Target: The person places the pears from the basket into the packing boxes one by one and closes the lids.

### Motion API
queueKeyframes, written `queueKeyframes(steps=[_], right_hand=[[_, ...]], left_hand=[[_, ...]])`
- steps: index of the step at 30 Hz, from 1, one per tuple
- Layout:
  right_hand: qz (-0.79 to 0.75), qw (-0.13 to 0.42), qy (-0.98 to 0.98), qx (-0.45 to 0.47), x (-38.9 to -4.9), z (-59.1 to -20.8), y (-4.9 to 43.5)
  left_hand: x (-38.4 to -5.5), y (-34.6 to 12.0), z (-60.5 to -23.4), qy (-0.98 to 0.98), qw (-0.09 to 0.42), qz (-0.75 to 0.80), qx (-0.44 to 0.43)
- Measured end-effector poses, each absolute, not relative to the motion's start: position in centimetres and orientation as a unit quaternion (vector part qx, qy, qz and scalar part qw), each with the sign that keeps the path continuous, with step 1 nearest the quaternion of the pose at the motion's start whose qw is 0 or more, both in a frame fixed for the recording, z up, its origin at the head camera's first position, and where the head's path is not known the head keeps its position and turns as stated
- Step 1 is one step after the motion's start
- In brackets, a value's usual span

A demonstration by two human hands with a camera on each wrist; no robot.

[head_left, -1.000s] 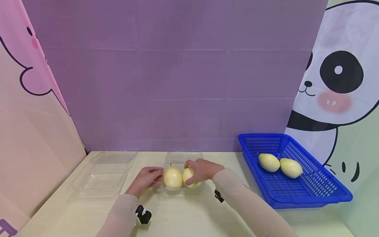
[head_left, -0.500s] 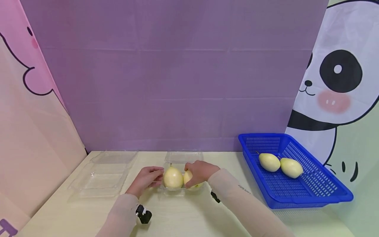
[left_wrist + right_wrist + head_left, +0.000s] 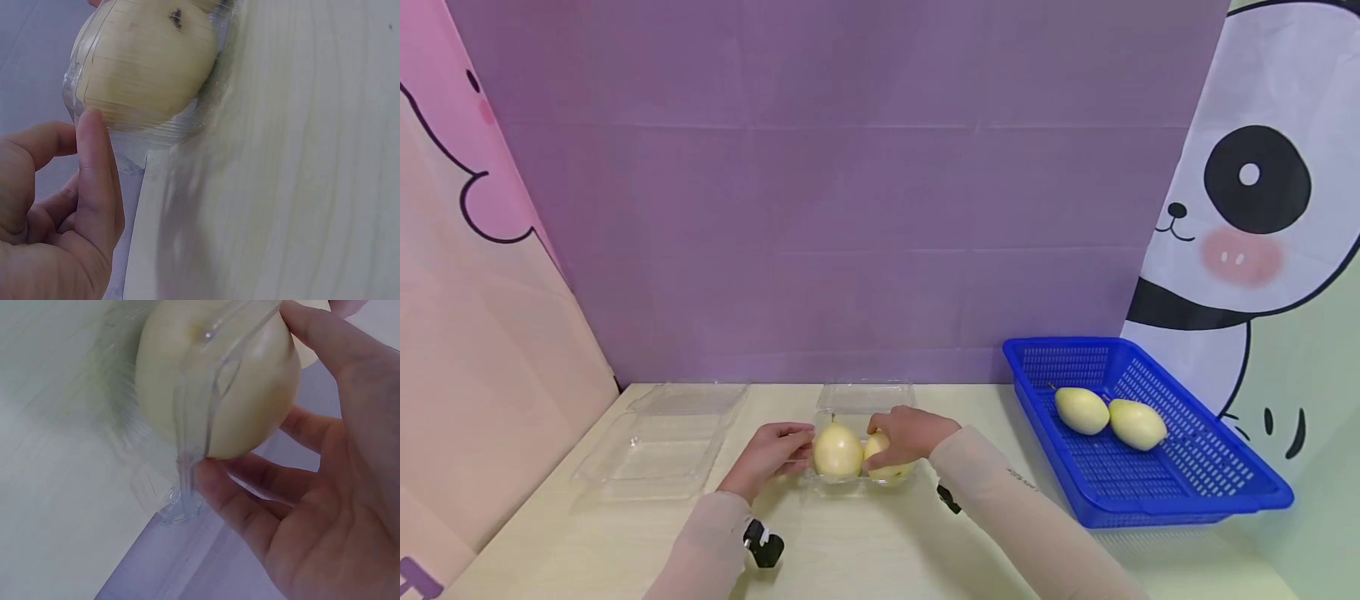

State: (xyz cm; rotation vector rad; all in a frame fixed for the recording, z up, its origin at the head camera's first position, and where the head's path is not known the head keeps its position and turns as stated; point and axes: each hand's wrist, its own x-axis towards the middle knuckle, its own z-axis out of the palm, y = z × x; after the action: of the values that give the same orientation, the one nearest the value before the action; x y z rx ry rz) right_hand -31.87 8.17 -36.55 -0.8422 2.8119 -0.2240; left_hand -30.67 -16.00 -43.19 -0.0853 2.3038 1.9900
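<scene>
At lower centre, the half-curled left hand [image 3: 775, 454] should keep pinching the clear box [image 3: 192, 419] steadily, while the right hand [image 3: 917, 435], bent around a pear [image 3: 259, 394], settles it gently.

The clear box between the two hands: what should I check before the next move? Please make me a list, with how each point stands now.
1. Left pear inside the clear box: ok.
2. Right pear resting on the bottom: cannot tell; the view of its underside is blocked.
3. Right hand off the right pear: not ok; its fingers are around it.
4. Left hand at the box's left edge: ok; its fingertips touch it.
5. Lid out of the way: ok; it stands open at the back.
</scene>
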Motion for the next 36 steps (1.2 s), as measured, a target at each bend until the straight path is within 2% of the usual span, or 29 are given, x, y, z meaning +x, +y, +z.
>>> queueKeyframes(steps=[17, 23, 36], right_hand=[[-0.112, 0.078, 0.945, -0.297, -33.0, -36.3, 9.5], [-0.165, 0.034, 0.940, -0.298, -34.2, -36.7, 10.5], [-0.233, -0.073, 0.939, -0.241, -35.6, -38.0, 12.3]], left_hand=[[-30.7, -15.9, -43.2, 0.745, 0.052, 0.664, -0.022], [-30.9, -16.0, -43.3, 0.748, 0.053, 0.661, -0.023], [-30.8, -16.0, -43.2, 0.746, 0.057, 0.662, -0.031]])
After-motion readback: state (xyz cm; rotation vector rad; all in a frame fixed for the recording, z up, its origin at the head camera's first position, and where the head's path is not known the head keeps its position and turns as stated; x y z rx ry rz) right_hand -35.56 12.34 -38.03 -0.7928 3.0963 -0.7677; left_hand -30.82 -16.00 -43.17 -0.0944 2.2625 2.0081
